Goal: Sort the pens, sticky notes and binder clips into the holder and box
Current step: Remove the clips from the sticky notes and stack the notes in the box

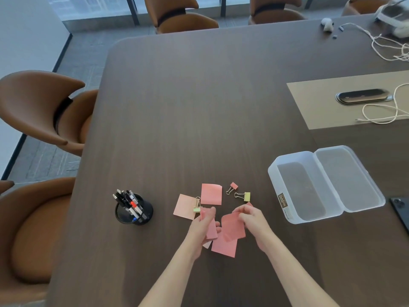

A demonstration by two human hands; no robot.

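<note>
Two bare hands meet low in the middle of a dark wood table (199, 107). The left hand (204, 227) grips a pink sticky note (211, 231) between thumb and fingers, the note standing up out of the fist. The right hand (252, 220) pinches the upper corner of another pink sticky note (232, 229), which hangs curled between the two hands. Beneath them a third pink note (223, 247) lies flat on the table.

Going from left to right: brown leather chairs (42, 107) stand along the table's left edge. Well to the left of the hands is a black mesh pen holder (134, 210), upright, with several pens (127, 199) already standing in it. Just beyond the left hand a pale pink sticky note (184, 206) lies flat, with a green binder clip (197, 207) on its right edge, close to the left thumb. Beside it, a little farther from the hands, lies a darker pink note (211, 194). Beyond the right hand lie a small pink binder clip (232, 187) and a yellow-green binder clip (244, 196), near each other but apart, neither touched.

To the right of the right hand, well clear of it, is a translucent plastic box (301, 191) with its hinged lid (347, 178) folded open flat; nothing shows inside. At the right edge is the corner of a dark phone (401, 209). White cables (385, 114) lie farther back on the right.
</note>
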